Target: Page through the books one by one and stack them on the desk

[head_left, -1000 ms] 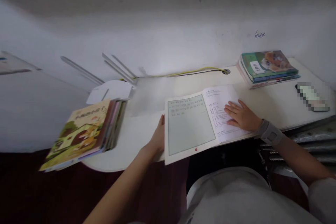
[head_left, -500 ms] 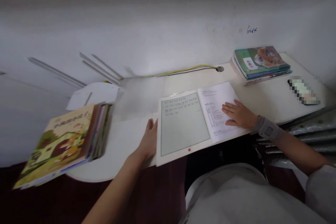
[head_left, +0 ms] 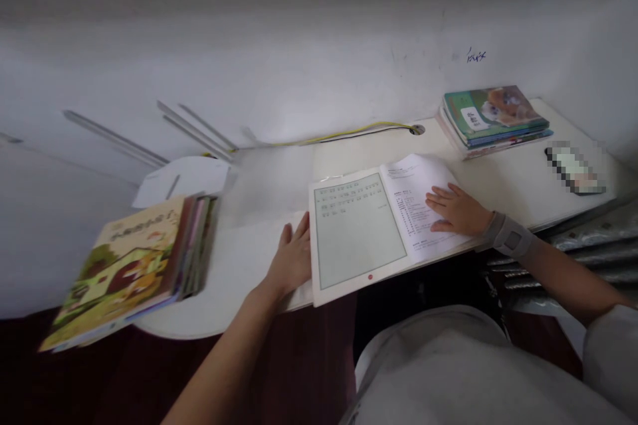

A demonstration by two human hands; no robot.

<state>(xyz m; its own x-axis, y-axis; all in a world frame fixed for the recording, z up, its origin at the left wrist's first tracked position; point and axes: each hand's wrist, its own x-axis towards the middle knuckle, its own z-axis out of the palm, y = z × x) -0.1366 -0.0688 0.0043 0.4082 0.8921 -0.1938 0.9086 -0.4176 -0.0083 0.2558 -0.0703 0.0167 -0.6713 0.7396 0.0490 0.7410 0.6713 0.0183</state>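
Observation:
An open booklet [head_left: 361, 239] lies on the white desk [head_left: 239, 279] in front of me, reaching a little past its front edge. Its left page is pale green with a few lines of print; the right one is white, densely printed and slightly buckled. Spread flat on that white page is my right hand [head_left: 458, 211], with a grey band around the wrist. My left hand [head_left: 292, 255] rests at the booklet's left edge, fingers extended and apart. Whether its fingertips reach under the cover, I cannot tell.
At the left stands a stack of picture books [head_left: 124, 265] beside a white panel [head_left: 182, 179]. Another book stack [head_left: 498, 113] and a phone [head_left: 573, 169] lie at the right. A yellow cable [head_left: 349, 133] runs along the wall into a desk hole [head_left: 417, 129].
The booklet has shifted slightly to the right, and its right page now bulges near the top. My left hand has moved right along with it; my right hand stays on the page.

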